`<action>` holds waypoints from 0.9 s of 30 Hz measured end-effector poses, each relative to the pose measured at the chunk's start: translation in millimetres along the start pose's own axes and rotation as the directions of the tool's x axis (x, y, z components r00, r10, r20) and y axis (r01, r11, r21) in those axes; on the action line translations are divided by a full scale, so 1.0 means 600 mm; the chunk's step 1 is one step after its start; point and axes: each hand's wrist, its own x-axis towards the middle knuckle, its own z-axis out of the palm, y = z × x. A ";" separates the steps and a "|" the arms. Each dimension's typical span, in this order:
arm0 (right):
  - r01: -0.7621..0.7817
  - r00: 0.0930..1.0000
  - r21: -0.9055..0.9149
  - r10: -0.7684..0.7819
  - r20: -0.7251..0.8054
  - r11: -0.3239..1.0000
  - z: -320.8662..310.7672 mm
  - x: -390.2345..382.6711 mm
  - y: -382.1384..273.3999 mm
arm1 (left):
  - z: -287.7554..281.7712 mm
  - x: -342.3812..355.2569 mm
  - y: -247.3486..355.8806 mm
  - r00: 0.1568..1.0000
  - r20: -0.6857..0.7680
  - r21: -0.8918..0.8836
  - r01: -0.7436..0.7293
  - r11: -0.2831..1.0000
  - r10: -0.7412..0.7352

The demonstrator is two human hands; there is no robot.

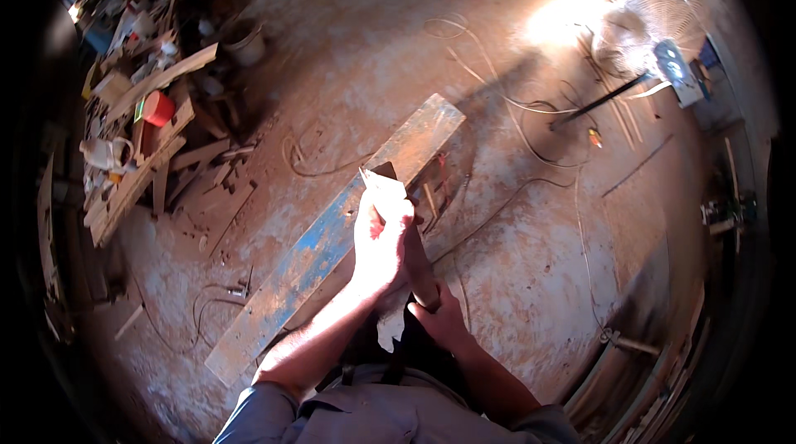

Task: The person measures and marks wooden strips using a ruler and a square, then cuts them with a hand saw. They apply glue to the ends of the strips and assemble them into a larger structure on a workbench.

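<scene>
My left hand (381, 241) is raised in front of me, fingers closed round a pale flat piece (384, 184) with a pointed corner. Strong light washes it out, so its kind cannot be told. Lower and to the right, my right hand (442, 320) grips the near end of a brown wooden piece (420, 271). That piece slants up behind my left hand, which hides its far end; whether the left hand also holds it is unclear. Beneath both lies a long, narrow bench board (311, 249), worn and stained blue.
Scrap wood and containers crowd a bench (141, 170) on the left, with a red tub (157, 108) on it. A standing fan (643, 29) is at the far right. Cables (522, 133) wind over the dusty floor (531, 278). Long boards (655, 369) lie at the lower right.
</scene>
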 end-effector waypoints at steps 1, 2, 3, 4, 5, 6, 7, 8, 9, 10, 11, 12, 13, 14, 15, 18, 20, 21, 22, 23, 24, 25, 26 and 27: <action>-0.012 1.000 0.021 0.012 -0.007 1.000 -0.021 -0.023 -0.011 | 0.013 -0.007 0.013 0.999 0.054 0.010 -0.001 1.000 0.000; -0.066 0.996 0.013 0.065 0.061 0.998 -0.047 -0.038 -0.046 | 0.025 -0.012 0.034 0.996 0.094 0.033 -0.002 0.999 -0.001; -0.104 0.992 0.088 0.097 0.081 0.991 -0.058 -0.057 -0.048 | 0.035 -0.017 0.048 0.991 0.133 0.055 -0.005 0.998 -0.003; -0.135 0.988 0.163 0.120 0.099 0.977 -0.069 -0.077 -0.050 | 0.037 -0.025 0.056 0.967 0.255 0.091 -0.036 0.995 0.012; -0.165 0.983 0.236 0.140 0.120 0.958 -0.078 -0.098 -0.052 | 0.055 -0.034 0.072 0.971 0.236 0.048 0.019 0.999 -0.029; -0.079 0.995 0.235 0.062 0.078 0.969 -0.085 -0.117 -0.052 | 0.063 -0.047 0.073 0.963 0.268 -0.010 0.029 1.000 -0.025; -0.120 0.991 0.244 0.102 0.087 0.962 -0.094 -0.132 -0.058 | 0.068 -0.058 0.070 0.955 0.295 -0.063 0.036 0.997 -0.016; -0.161 0.985 0.252 0.140 0.098 0.954 -0.106 -0.145 -0.067 | 0.073 -0.065 0.067 0.955 0.296 -0.082 0.024 0.996 0.001; -0.200 0.978 0.257 0.177 0.111 0.945 -0.117 -0.157 -0.073 | 0.079 -0.070 0.063 0.956 0.294 -0.102 0.012 0.995 0.019; -0.241 0.968 0.285 0.208 0.141 0.928 -0.127 -0.166 -0.067 | 0.086 -0.074 0.056 0.956 0.292 -0.123 0.001 0.992 0.035; -0.281 0.956 0.311 0.236 0.173 0.908 -0.136 -0.173 -0.056 | 0.092 -0.078 0.052 0.945 0.328 -0.094 0.023 0.995 0.009; -0.319 0.943 0.334 0.261 0.207 0.887 -0.148 -0.181 -0.049 | 0.099 -0.082 0.048 0.932 0.362 -0.064 0.042 0.997 -0.016; -0.307 0.948 0.317 0.262 0.179 0.897 -0.158 -0.191 -0.048 | 0.106 -0.086 0.046 0.921 0.388 -0.026 0.053 0.998 -0.039; -0.295 0.954 0.300 0.261 0.150 0.907 -0.171 -0.203 -0.050 | 0.123 -0.095 0.042 0.943 0.330 -0.029 0.046 0.999 -0.034; -0.283 0.958 0.283 0.259 0.120 0.916 -0.184 -0.216 -0.050 | 0.135 -0.102 0.040 0.934 0.353 -0.028 0.060 0.998 -0.046; -0.183 0.983 0.305 0.174 0.056 0.935 -0.202 -0.241 -0.035 | 0.150 -0.122 0.026 0.934 0.348 -0.033 0.099 0.995 -0.082; -0.129 0.991 0.276 0.132 0.008 0.953 -0.227 -0.276 0.009 | 0.207 -0.157 0.019 0.938 0.335 -0.051 0.106 0.993 -0.083; -0.103 0.994 0.260 0.111 -0.016 0.960 -0.238 -0.292 0.035 | 0.226 -0.171 0.010 0.933 0.338 -0.012 0.132 0.991 -0.121; -0.154 0.988 0.316 0.154 0.024 0.936 -0.248 -0.312 0.060 | 0.243 -0.186 0.000 0.926 0.340 0.027 0.162 0.986 -0.161; -0.204 0.979 0.370 0.193 0.067 0.906 -0.257 -0.333 0.085 | 0.262 -0.203 -0.010 0.918 0.342 0.066 0.191 0.979 -0.202; -0.254 0.967 0.421 0.228 0.111 0.871 -0.266 -0.355 0.106 | 0.285 -0.222 -0.023 0.926 0.331 0.119 0.148 0.982 -0.180; -0.263 0.965 0.477 0.230 0.128 0.838 -0.277 -0.379 0.122 | 0.305 -0.240 -0.036 0.921 0.328 0.190 0.154 0.970 -0.211; -0.272 0.962 0.531 0.231 0.143 0.802 -0.286 -0.403 0.137 | 0.323 -0.257 -0.048 0.914 0.325 0.261 0.158 0.952 -0.241; -0.278 0.960 0.584 0.230 0.157 0.762 -0.295 -0.427 0.153 | 0.343 -0.274 -0.060 0.907 0.322 0.330 0.160 0.930 -0.271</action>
